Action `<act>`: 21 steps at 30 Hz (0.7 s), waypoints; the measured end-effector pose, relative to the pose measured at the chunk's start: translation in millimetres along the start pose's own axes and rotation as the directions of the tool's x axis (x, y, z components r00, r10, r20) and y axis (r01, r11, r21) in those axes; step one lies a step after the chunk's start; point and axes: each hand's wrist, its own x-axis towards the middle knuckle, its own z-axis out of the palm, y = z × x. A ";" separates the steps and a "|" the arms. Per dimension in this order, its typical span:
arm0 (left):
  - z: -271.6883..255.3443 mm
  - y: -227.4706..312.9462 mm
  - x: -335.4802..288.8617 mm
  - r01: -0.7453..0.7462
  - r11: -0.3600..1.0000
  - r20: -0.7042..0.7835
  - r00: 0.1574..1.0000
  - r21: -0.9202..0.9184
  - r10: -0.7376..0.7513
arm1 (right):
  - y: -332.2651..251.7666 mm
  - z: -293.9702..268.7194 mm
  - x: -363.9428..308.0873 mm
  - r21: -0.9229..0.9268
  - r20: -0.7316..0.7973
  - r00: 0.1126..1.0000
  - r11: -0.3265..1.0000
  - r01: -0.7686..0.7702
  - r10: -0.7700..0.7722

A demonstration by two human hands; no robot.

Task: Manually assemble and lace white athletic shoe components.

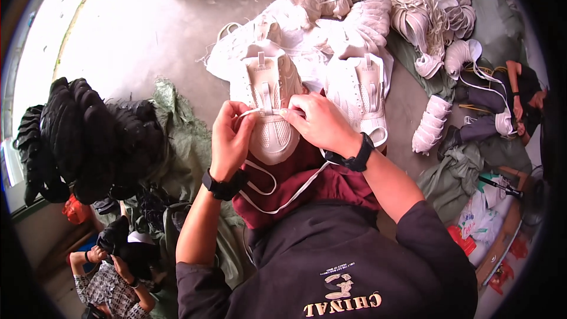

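Observation:
A white mesh sneaker upper (273,139) lies in front of me, its toe pointing at me. Across the bottom of its tongue runs a white shoelace (287,202), whose loose lengths hang in curves over my dark red garment. At the shoe's left edge, my left hand (231,133) pinches the lace between thumb and fingers. My right hand (322,119) grips it at the right side of the tongue, fingertips pressed together. A second white sneaker upper (359,91) rests just beyond my right hand, with no lace visible across its tongue.
Bundled white shoe uppers (319,9) and a hank of white laces (431,23) lie ahead. Black shoe parts (77,142) are stacked at left. Two other people, one (112,283) lower left and one (522,91) at right, work nearby. Plastic bags (484,212) sit at right.

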 end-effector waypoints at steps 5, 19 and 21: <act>-5.4 -8.7 -2.0 0.087 0.932 0.051 0.996 -0.351 -0.074 | 7.4 1.2 -2.5 0.049 -0.034 0.999 0.999 0.009 -0.007; 18.3 -17.7 5.0 0.004 0.989 -0.041 0.999 -0.147 -0.011 | 25.6 5.1 -3.1 0.036 -0.049 0.998 0.999 0.035 -0.033; 18.1 -19.9 6.6 0.018 0.994 -0.038 0.999 -0.112 -0.022 | 25.6 4.8 -3.8 0.018 -0.058 0.997 0.999 0.045 -0.044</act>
